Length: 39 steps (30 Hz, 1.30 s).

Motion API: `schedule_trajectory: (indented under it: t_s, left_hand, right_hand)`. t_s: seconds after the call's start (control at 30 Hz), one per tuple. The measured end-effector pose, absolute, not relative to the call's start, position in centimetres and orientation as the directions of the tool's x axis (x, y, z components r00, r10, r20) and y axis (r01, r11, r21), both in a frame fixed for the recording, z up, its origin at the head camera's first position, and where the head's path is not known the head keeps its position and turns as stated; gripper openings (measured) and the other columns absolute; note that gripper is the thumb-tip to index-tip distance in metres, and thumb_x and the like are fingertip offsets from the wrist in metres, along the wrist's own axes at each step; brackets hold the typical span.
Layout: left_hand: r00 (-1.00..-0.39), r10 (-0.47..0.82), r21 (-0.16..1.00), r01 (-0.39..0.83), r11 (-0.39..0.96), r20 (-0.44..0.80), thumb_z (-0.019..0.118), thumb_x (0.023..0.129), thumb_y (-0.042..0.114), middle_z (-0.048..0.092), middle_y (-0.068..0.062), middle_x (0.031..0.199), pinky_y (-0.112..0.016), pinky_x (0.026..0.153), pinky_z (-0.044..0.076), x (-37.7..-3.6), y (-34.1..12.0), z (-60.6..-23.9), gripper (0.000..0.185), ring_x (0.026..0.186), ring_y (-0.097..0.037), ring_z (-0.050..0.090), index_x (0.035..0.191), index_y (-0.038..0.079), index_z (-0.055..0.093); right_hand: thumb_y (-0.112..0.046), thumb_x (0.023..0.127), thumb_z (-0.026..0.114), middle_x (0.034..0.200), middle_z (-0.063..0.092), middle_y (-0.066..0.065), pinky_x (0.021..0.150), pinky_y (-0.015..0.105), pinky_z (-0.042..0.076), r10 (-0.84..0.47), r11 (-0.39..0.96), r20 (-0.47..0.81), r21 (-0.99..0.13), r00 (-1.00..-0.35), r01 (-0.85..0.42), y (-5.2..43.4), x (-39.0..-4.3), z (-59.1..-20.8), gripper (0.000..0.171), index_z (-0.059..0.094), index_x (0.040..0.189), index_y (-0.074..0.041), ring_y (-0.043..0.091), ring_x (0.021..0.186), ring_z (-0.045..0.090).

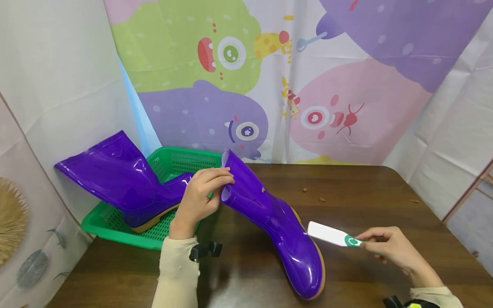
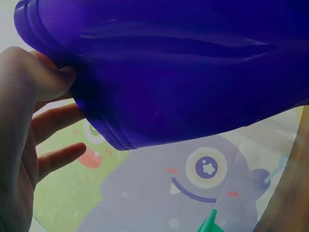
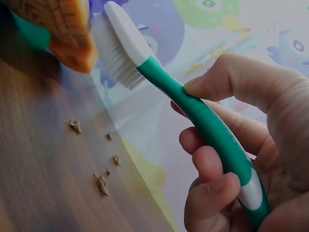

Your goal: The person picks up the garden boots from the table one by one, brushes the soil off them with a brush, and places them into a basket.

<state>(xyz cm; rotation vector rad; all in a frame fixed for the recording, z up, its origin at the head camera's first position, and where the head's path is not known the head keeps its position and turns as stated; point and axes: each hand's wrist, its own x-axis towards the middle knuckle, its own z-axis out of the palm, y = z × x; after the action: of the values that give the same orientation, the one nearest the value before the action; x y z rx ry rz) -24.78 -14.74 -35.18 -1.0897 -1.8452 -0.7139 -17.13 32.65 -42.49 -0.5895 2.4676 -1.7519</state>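
A glossy purple rain boot (image 1: 269, 218) slants over the brown table, toe toward me and to the right. My left hand (image 1: 200, 194) pinches its top rim, thumb on the outside in the left wrist view. A green and white scrubbing brush (image 1: 327, 233) lies in the grip of my right hand (image 1: 398, 250). In the right wrist view, its white bristles (image 3: 116, 63) are beside the boot's tan sole (image 3: 72, 29); contact cannot be told. A small brown crumb (image 1: 263, 190) sticks to the boot shaft.
A second purple boot (image 1: 127, 184) leans in a green plastic basket (image 1: 127, 240) at the left. Several brown crumbs (image 3: 101, 183) lie on the wooden table (image 1: 358, 184). A cartoon-printed curtain (image 1: 277, 141) hangs behind the table.
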Motion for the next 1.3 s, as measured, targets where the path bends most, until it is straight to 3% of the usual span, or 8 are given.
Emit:
schedule_trajectory:
  t_s: [0.47,0.8,1.1,1.3]
  left_hand:
    - [-0.269,0.407,0.066,0.892,0.447,0.873,0.060,0.082,-0.006,0.072,-0.012,0.108,-0.048,0.096,0.048,-24.7,-14.8,-35.3,0.025,0.110,-0.031,0.065,0.099,0.004,0.075]
    - [-0.267,0.410,0.064,0.893,0.445,0.872,0.060,0.083,-0.004,0.072,-0.010,0.108,-0.050,0.095,0.048,-24.5,-14.7,-35.1,0.025,0.111,-0.030,0.065,0.101,0.005,0.075]
    - [-0.264,0.415,0.057,0.892,0.448,0.871,0.060,0.084,-0.003,0.072,-0.010,0.110,-0.047,0.097,0.048,-24.5,-14.7,-35.0,0.028,0.112,-0.029,0.064,0.105,0.007,0.076]
    - [-0.256,0.419,0.052,0.897,0.440,0.871,0.057,0.084,-0.004,0.072,-0.010,0.109,-0.046,0.098,0.049,-24.6,-14.7,-35.0,0.029,0.111,-0.029,0.064,0.104,0.006,0.076]
  right_hand:
    - [0.008,0.087,0.065,0.068,0.065,-0.006,0.038,0.024,0.042,-0.324,0.330,0.106,-0.919,-0.940,-0.217,33.5,-17.1,-41.9,0.024,0.078,0.095,-0.011,0.002,0.051,0.049]
    - [0.009,0.086,0.066,0.065,0.060,-0.007,0.038,0.026,0.038,-0.223,0.373,0.105,-0.909,-0.969,-0.185,34.1,-16.7,-41.2,0.024,0.078,0.091,-0.011,0.004,0.048,0.046]
    - [0.015,0.082,0.068,0.065,0.058,-0.006,0.033,0.033,0.034,-0.276,0.435,0.338,-0.791,-0.900,-0.430,32.8,-17.8,-39.0,0.026,0.077,0.093,-0.007,0.005,0.046,0.044]
    - [0.015,0.080,0.071,0.068,0.056,-0.007,0.033,0.032,0.031,-0.297,0.425,0.391,-0.763,-0.871,-0.487,30.8,-18.6,-36.6,0.024,0.077,0.093,-0.005,0.003,0.046,0.041]
